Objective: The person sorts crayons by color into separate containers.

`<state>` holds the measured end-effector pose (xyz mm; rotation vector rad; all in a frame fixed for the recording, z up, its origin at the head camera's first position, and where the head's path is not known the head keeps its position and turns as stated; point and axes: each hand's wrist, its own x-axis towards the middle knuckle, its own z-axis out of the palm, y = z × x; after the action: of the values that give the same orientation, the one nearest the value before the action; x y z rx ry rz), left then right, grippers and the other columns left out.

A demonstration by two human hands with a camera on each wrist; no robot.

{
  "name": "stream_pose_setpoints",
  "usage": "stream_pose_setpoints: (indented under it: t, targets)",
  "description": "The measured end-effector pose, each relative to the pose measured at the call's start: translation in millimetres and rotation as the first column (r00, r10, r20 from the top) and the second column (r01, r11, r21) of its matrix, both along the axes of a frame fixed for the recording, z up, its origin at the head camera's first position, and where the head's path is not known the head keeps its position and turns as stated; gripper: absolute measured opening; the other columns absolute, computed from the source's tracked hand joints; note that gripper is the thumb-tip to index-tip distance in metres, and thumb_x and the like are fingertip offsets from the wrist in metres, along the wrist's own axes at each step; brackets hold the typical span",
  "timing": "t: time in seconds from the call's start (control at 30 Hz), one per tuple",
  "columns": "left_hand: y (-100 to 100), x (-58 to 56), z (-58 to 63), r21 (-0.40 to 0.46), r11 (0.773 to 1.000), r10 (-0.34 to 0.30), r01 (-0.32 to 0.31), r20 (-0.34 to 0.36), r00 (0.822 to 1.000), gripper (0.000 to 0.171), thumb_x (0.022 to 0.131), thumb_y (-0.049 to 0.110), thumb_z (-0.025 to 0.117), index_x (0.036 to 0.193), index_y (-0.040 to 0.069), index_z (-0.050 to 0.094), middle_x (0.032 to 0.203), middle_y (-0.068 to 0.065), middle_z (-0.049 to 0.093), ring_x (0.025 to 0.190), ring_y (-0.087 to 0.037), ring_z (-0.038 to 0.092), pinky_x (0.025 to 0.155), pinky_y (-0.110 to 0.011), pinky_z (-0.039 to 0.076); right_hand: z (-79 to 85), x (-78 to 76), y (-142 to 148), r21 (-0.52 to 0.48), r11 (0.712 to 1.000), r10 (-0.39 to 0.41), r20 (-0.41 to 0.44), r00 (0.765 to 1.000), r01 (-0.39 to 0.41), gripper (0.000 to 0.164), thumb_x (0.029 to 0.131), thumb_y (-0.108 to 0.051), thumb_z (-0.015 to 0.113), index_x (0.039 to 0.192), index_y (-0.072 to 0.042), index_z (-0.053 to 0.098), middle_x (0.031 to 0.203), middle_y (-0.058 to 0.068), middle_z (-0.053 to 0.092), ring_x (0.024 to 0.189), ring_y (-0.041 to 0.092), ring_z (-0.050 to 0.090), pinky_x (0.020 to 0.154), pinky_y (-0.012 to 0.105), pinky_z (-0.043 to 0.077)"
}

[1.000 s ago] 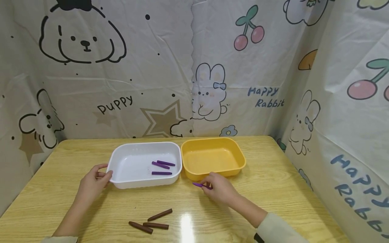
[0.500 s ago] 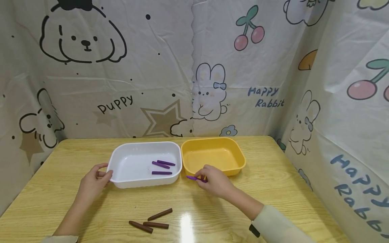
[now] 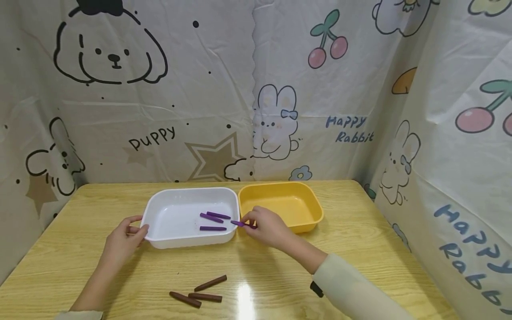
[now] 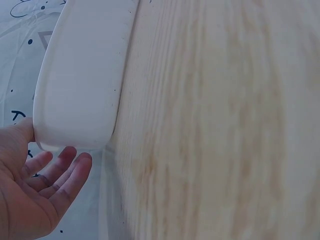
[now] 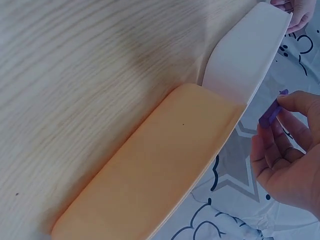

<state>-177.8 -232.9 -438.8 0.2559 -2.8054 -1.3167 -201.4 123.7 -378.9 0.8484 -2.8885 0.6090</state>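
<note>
My right hand (image 3: 267, 226) pinches a purple crayon (image 3: 241, 223) between thumb and fingers, over the seam where the two trays meet. In the right wrist view the crayon (image 5: 270, 113) stands above the tray rims. Several purple crayons (image 3: 213, 228) lie in the right half of the white tray (image 3: 172, 243). At that tray's left end, my left hand (image 3: 124, 235) holds the rim, with the thumb at the edge. From the left wrist view, the fingers (image 4: 70, 182) of this hand reach along the end wall of the tray (image 4: 80, 80).
A yellow tray (image 3: 302, 227) sits right against the white one, with no crayons in it. Several brown crayons (image 3: 205, 297) lie on the wooden table (image 3: 120, 291) nearer the front. A printed cloth (image 3: 208, 106) hangs behind and at both sides.
My right hand has moved left and away from me with the purple crayon, from the front of the yellow tray to the white tray's right rim. The left hand stays put.
</note>
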Motion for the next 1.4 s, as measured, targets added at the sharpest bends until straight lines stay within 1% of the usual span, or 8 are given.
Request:
stream_pose_setpoints:
  t: [0.23,0.4,0.5,0.63,0.9,1.07,1.23,1.4]
  targets:
    - [0.8,2.4,1.1,0.003,1.000,-0.004,0.004,-0.004,1.000,0.057,0.096,0.035,0.049,0.137,-0.002,0.037,0.108,-0.026,0.059,0.080,-0.021,0.065,0.060,-0.022,0.050,-0.4,-10.3,-16.0,0.055,0.996,0.067,-0.061,0.996,-0.063,0.012,0.085,-0.020,0.067,0.094,-0.012,0.072,0.081,-0.001,0.059,0.073,0.009,0.052,0.065,0.018,0.044]
    - [2.0,3.2,2.6,0.005,1.000,0.000,0.000,-0.006,1.000,0.057,0.096,0.035,0.049,0.137,-0.002,0.037,0.108,-0.027,0.059,0.080,-0.021,0.065,0.060,-0.022,0.050,2.3,-17.2,-28.9,0.066,0.994,0.088,-0.054,0.995,-0.084,0.016,0.086,-0.021,0.065,0.097,-0.011,0.071,0.085,0.001,0.061,0.076,0.011,0.053,0.067,0.020,0.045]
    - [2.6,3.0,3.0,0.004,1.000,0.007,-0.007,0.000,1.000,0.057,0.096,0.035,0.049,0.137,-0.002,0.037,0.108,-0.027,0.059,0.080,-0.021,0.064,0.060,-0.022,0.050,3.6,-21.9,-36.9,0.074,0.992,0.104,-0.056,0.993,-0.100,0.017,0.087,-0.021,0.065,0.098,-0.010,0.071,0.086,0.002,0.062,0.076,0.011,0.053,0.067,0.020,0.045]
    - [2.2,2.6,2.1,0.005,1.000,0.007,-0.007,0.006,1.000,0.057,0.096,0.035,0.049,0.137,-0.002,0.037,0.108,-0.027,0.059,0.080,-0.022,0.065,0.061,-0.023,0.051,4.1,-26.9,-47.6,0.091,0.990,0.112,-0.032,0.993,-0.108,0.018,0.087,-0.021,0.065,0.100,-0.011,0.072,0.086,0.001,0.062,0.076,0.010,0.054,0.067,0.018,0.044]
    - [1.6,2.1,0.6,0.006,1.000,0.003,-0.003,-0.002,1.000,0.058,0.096,0.036,0.049,0.137,-0.002,0.037,0.107,-0.026,0.059,0.079,-0.021,0.065,0.061,-0.023,0.051,-1.0,-35.7,-65.6,0.125,0.987,0.099,0.040,0.994,-0.103,0.021,0.088,-0.024,0.064,0.105,-0.013,0.071,0.085,-0.002,0.059,0.073,0.007,0.049,0.064,0.015,0.040]
    - [1.5,1.7,0.9,0.010,1.000,0.004,-0.004,-0.005,1.000,0.059,0.095,0.039,0.049,0.137,-0.002,0.037,0.107,-0.026,0.058,0.079,-0.021,0.065,0.061,-0.023,0.051,-3.0,-42.2,-74.0,0.168,0.982,0.081,0.039,0.996,-0.087,0.021,0.088,-0.026,0.064,0.104,-0.016,0.072,0.084,-0.003,0.059,0.070,0.006,0.049,0.061,0.015,0.039]
    - [2.0,2.3,1.6,0.007,1.000,0.008,-0.008,-0.005,1.000,0.059,0.095,0.038,0.049,0.137,-0.002,0.037,0.107,-0.026,0.059,0.079,-0.021,0.065,0.061,-0.022,0.051,-7.4,-46.2,-80.2,0.187,0.978,0.077,0.068,0.995,-0.088,0.021,0.088,-0.026,0.064,0.105,-0.016,0.072,0.084,-0.003,0.061,0.071,0.007,0.049,0.062,0.015,0.039]
    - [2.5,2.6,2.2,0.003,1.000,0.000,0.000,-0.013,1.000,0.059,0.095,0.038,0.049,0.137,-0.002,0.037,0.106,-0.026,0.059,0.079,-0.022,0.065,0.060,-0.021,0.050,-12.3,-50.0,-83.2,0.206,0.977,0.043,0.067,0.997,-0.056,0.020,0.088,-0.026,0.064,0.104,-0.016,0.072,0.083,-0.003,0.060,0.070,0.008,0.049,0.062,0.017,0.040]
